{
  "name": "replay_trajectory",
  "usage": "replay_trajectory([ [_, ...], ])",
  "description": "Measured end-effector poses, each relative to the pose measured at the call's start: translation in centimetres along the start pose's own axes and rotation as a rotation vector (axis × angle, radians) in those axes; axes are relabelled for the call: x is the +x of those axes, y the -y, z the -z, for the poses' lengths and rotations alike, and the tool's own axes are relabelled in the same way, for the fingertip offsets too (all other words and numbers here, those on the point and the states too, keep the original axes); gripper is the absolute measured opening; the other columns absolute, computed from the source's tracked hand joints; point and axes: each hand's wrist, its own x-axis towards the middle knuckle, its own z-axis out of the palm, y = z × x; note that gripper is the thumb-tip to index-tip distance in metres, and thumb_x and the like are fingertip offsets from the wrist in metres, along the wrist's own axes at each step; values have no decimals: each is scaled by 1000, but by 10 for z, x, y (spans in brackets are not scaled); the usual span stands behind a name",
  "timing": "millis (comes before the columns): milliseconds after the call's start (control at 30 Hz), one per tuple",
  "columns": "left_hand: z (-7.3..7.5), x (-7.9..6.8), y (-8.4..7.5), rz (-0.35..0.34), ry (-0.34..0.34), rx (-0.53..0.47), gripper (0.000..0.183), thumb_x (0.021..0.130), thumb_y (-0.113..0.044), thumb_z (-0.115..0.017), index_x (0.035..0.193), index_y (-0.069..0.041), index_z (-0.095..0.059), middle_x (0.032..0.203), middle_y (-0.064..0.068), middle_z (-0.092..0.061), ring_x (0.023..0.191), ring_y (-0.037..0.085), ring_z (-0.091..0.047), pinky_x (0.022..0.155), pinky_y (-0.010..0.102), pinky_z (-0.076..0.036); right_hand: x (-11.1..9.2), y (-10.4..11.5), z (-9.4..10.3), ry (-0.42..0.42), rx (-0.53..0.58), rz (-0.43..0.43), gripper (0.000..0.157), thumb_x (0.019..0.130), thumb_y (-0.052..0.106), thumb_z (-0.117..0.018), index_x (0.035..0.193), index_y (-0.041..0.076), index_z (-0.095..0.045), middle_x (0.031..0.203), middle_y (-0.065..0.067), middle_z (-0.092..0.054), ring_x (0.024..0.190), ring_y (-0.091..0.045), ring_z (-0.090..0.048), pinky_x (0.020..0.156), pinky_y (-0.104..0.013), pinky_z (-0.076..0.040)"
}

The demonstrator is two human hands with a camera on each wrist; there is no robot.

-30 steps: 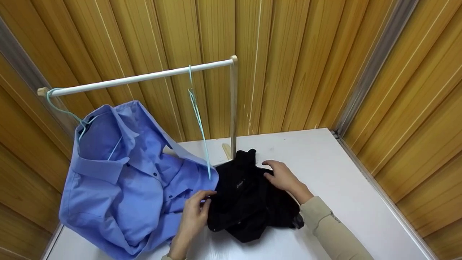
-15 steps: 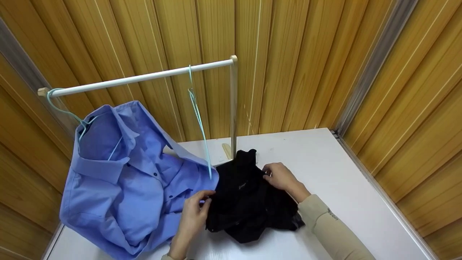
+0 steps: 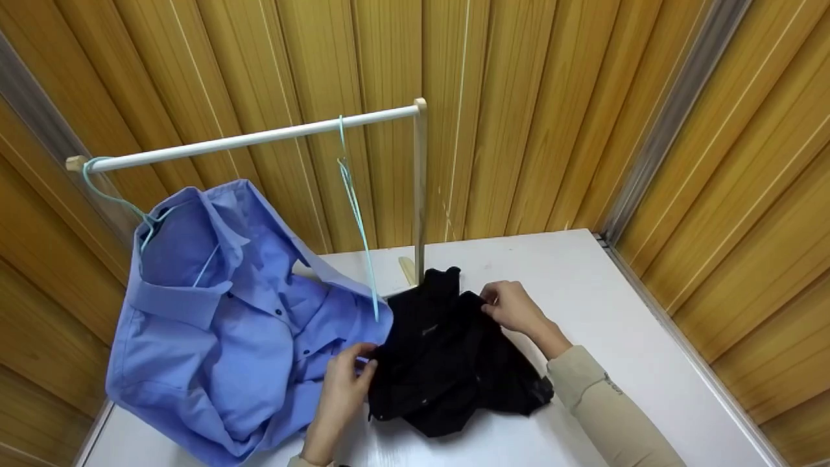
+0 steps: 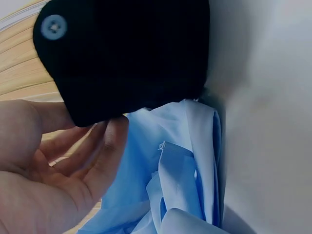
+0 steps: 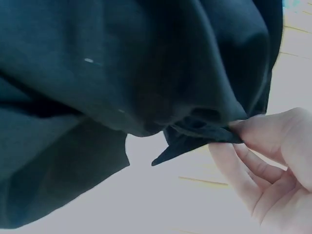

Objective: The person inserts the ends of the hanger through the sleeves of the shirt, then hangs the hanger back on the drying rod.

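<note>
A crumpled black shirt [image 3: 428, 363] with small buttons lies on the white table, right of a blue shirt [image 3: 259, 324] on a light-green hanger. At its left edge, my left hand [image 3: 342, 389] pinches the cloth between thumb and fingers. Up close in the left wrist view, that hand [image 4: 73, 161] is at the lower corner of a black flap with a grey button [image 4: 53, 27]. My right hand [image 3: 515, 308] pinches the upper right edge; in the right wrist view its thumb and fingertips [image 5: 224, 153] close on a fold of the black cloth.
A white clothes rail [image 3: 259, 137] with wooden ends stands at the back left. From it an unused light-green hanger [image 3: 363, 233] hangs edge-on, its lower end over the blue shirt's sleeve. Wood-patterned walls [image 3: 519, 117] enclose the white table [image 3: 622, 311].
My right hand, first hovering with fingers apart, has taken hold of the black shirt's edge and drawn it slightly right and up. The left hand shifts slightly left with its edge.
</note>
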Motion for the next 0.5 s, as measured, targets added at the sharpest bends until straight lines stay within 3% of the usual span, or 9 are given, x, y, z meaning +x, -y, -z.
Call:
replay_trajectory([
  [200,2,-3,-1,125,72,62,24,82,-4,-73,105,0,-65,84,5,-66,72,19,-64,65,32,-51,-1,9,14,-9,109,-38,4,83,3,-72,85,4,-69,68,1,-61,52,-11,-57,47,-27,-49],
  [367,7,-10,-5,234,229,90,35,84,-25,-74,105,0,-62,79,0,-62,68,12,-59,63,32,-47,-2,16,19,-57,108,-53,5,83,7,-72,85,4,-69,70,1,-64,57,-11,-60,50,-29,-50],
  [500,11,-17,-9,273,341,133,39,80,-37,-76,94,-5,-59,73,-2,-56,64,13,-52,59,33,-43,-3,20,22,-118,79,-41,5,84,10,-73,84,5,-70,70,3,-64,61,-11,-59,55,-30,-49],
])
